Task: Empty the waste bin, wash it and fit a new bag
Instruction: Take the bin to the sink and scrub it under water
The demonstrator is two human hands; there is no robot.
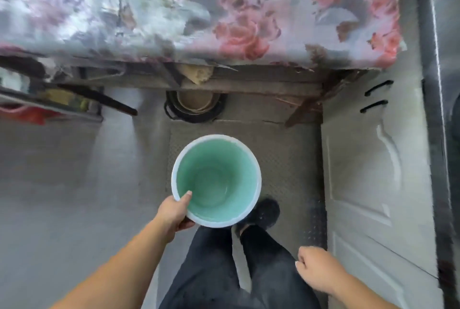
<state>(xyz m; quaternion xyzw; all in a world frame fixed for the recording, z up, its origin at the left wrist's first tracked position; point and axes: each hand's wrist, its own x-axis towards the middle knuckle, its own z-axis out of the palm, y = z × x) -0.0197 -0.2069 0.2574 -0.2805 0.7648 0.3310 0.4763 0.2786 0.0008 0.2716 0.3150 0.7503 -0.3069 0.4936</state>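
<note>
From the head camera, your left hand (pixel 174 214) pinches the waste bin (pixel 216 180) at its near rim, thumb hooked inside and fingers under the lip, so the bin hangs upright and its open mouth faces you. That one-handed grip suits carrying. The green inside shows no rubbish and no bag, so emptying looks done and a liner is not yet fitted. The bin is above the floor (pixel 62 171), short of the floral-covered bed (pixel 199 10). Your right hand (pixel 316 269) hangs loosely curled, holding nothing, beside the white door (pixel 368 159).
</note>
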